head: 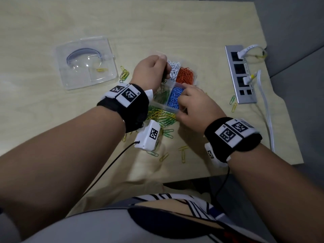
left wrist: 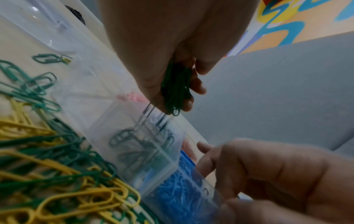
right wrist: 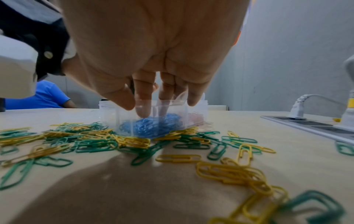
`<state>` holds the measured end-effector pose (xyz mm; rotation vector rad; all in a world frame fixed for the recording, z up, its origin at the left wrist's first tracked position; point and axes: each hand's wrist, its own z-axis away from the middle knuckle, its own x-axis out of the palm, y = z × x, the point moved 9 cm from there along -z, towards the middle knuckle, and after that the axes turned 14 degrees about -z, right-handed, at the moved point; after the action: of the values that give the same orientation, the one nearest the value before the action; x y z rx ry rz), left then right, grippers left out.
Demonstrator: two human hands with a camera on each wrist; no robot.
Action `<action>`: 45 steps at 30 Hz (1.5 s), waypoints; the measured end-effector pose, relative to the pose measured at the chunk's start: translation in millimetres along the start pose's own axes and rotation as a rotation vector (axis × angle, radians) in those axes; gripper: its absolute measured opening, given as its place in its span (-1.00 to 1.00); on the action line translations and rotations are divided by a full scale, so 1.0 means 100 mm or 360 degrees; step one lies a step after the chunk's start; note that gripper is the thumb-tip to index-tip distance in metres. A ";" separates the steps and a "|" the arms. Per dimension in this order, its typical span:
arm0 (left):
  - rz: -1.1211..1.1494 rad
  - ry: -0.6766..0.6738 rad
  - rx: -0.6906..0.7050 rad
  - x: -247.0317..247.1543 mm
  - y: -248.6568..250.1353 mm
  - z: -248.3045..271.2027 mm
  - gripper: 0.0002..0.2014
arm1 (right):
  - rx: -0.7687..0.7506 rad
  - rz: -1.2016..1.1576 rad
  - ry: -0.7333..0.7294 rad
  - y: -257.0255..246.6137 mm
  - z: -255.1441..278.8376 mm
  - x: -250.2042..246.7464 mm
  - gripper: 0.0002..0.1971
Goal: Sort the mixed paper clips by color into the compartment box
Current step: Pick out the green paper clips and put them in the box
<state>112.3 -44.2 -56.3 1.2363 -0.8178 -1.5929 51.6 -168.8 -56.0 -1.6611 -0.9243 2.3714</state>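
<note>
The clear compartment box (head: pixel 158 106) sits mid-table, holding white clips (head: pixel 174 69), orange clips (head: pixel 185 75), blue clips (head: pixel 172 99) and green clips (head: pixel 159 95) in separate cells. My left hand (head: pixel 164 71) hovers over the box and grips a bunch of green clips (left wrist: pixel 176 87) above the green cell (left wrist: pixel 141 148). My right hand (head: pixel 184 102) holds the box's near right corner, thumb on the outer wall, fingers (right wrist: pixel 143 97) dipping into the blue cell. A loose pile of yellow and green clips (head: pixel 161 116) lies in front of the box.
The box's clear lid (head: pixel 85 64) lies at the left with a yellow clip on it. A grey power strip (head: pixel 241 74) with white plugs and a cable runs along the right. Stray clips (head: pixel 233 102) lie beside it and near the table's front edge (head: pixel 192 178).
</note>
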 end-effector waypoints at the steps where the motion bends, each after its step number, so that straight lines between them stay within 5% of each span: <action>1: -0.0021 0.0002 0.0013 -0.01 0.00 0.00 -0.69 | 0.0003 -0.0003 0.0003 0.00 0.00 0.00 -0.86; 9: 0.0255 -0.0035 -0.0027 0.01 -0.04 -0.01 -0.69 | 0.0065 0.0067 -0.0014 0.01 -0.03 -0.06 -0.85; 14: 0.0389 -0.0102 -0.0033 0.00 -0.04 0.04 -0.73 | 0.0037 0.0141 0.0194 -0.16 -0.13 -0.26 -0.75; 23: 0.0534 -0.0202 -0.0078 0.01 0.01 0.11 -0.77 | -0.0001 0.0551 -0.0105 -0.29 -0.30 0.01 -0.67; 27: 0.0293 -0.0113 -0.0004 -0.10 -0.05 0.08 -0.75 | 0.0014 0.0661 -0.0166 -0.29 -0.33 0.07 -0.64; 30: -0.0294 0.0037 0.0154 -0.26 -0.06 0.09 -0.76 | -0.0015 0.0656 -0.0163 -0.31 -0.36 0.07 -0.66; 34: -0.0780 -0.0118 0.0209 -0.23 -0.12 0.13 -0.72 | -0.0105 0.0693 -0.0142 -0.35 -0.37 0.06 -0.73; 39: -0.1538 -0.0178 0.0556 -0.14 0.02 0.21 -0.77 | -0.0162 0.0707 -0.0157 -0.35 -0.35 0.08 -0.73; 45: -0.1731 -0.0299 0.0569 -0.12 0.00 0.25 -0.74 | -0.0135 0.0689 -0.0221 -0.33 -0.38 0.13 -0.68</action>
<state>89.3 -33.6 -45.7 2.0015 -0.5572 -2.5129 71.7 -120.6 -57.3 -1.9138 -0.7546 2.7887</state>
